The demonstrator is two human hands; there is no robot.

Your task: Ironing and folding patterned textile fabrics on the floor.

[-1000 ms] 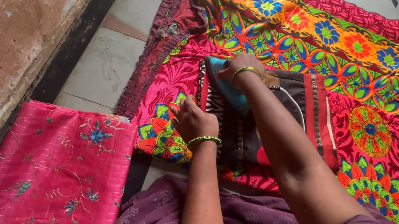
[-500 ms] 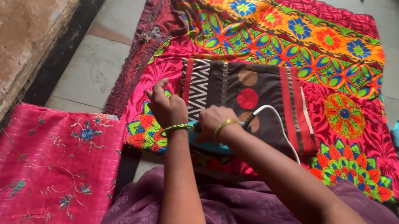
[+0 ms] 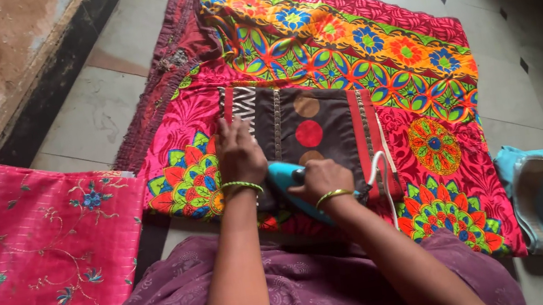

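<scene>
Since half a second ago, my right hand (image 3: 321, 179) has kept the turquoise iron (image 3: 293, 188) at the near edge of the brown patterned cloth (image 3: 314, 129), only nudging it sideways. That hand is wrapped tight around the handle. My left hand (image 3: 238, 151) lies flat, fingers pressed on the cloth's left side, just beside the iron's nose. The cloth sits on the bright floral sheet (image 3: 341, 43) spread over the floor. I judge the risk to be the soleplate catching my left fingers, or the white cord (image 3: 381, 169) dragging across the fabric and rumpling it.
</scene>
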